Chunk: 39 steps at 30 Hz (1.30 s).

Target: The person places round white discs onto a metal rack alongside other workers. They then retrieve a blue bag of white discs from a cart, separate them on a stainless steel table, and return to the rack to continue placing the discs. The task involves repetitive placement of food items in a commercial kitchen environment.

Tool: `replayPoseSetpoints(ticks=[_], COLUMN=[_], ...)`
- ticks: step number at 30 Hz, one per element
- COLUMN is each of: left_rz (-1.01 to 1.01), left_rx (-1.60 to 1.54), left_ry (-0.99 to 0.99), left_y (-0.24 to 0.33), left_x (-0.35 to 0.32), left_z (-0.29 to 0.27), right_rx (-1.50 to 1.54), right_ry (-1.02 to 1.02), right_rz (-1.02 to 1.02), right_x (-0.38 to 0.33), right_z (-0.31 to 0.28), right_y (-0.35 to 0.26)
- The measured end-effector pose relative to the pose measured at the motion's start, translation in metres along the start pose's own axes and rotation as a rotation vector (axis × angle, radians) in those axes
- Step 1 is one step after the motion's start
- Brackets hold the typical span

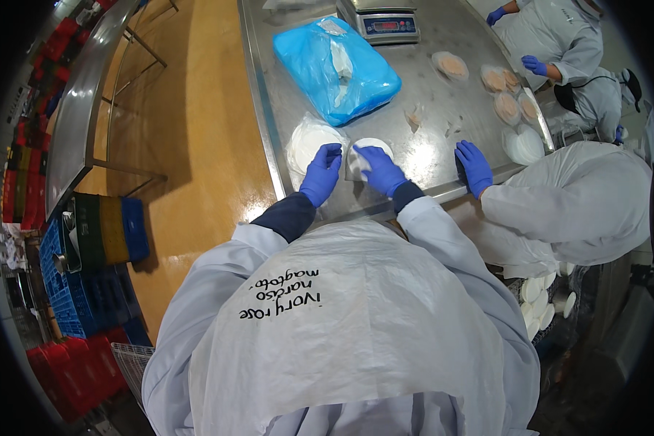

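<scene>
My left hand point(321, 176), in a blue glove, is at the near edge of a stack of thin white round sheets point(303, 145) in clear film. Its fingers are bent and pressed together; what lies between them, if anything, is too small to make out. Beside it, my right hand point(382, 173), also gloved, lies with fingers stretched over a white disc point(375, 144) on clear film. Part of that disc is hidden under the fingers. Both wrists rest close to the near edge of the steel table point(421, 156).
Ahead are a blue plastic bag point(370, 80) and a digital scale point(389, 27). Pale round patties point(450, 65) in film lie toward the right. A co-worker's gloved hand point(474, 168) is on the table edge; another person point(559, 43) stands beyond. Crates point(98, 229) stand left.
</scene>
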<state>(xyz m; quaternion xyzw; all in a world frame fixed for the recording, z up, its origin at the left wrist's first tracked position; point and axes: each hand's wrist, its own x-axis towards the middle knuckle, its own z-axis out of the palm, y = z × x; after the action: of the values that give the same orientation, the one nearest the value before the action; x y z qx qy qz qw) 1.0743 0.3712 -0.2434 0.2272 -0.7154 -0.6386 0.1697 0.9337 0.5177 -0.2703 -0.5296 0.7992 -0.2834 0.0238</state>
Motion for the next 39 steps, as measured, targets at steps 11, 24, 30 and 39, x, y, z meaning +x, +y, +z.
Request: replayPoseSetpoints(ticks=[11,24,30,39], left_rz=[0.042,0.693,-0.253,0.330], left_rx=[0.187,0.708,-0.207,0.709], left_ry=[-0.228,-0.221,-0.340,-0.352], left_y=[0.021,0.015,0.045,0.061], left_x=[-0.007,0.014,-0.018,-0.012], left_z=[-0.004,-0.005,0.017,-0.016], right_rx=[0.891,0.893,0.848,0.234], right_ry=[-0.079,-0.274,-0.080,-0.056], right_rz=[0.469,0.758,0.815,0.564], right_x=[0.011,-0.033,-0.032,-0.033], right_z=[-0.031,-0.053,-0.052,-0.076], right_y=[-0.041,-0.021,-0.046,-0.059])
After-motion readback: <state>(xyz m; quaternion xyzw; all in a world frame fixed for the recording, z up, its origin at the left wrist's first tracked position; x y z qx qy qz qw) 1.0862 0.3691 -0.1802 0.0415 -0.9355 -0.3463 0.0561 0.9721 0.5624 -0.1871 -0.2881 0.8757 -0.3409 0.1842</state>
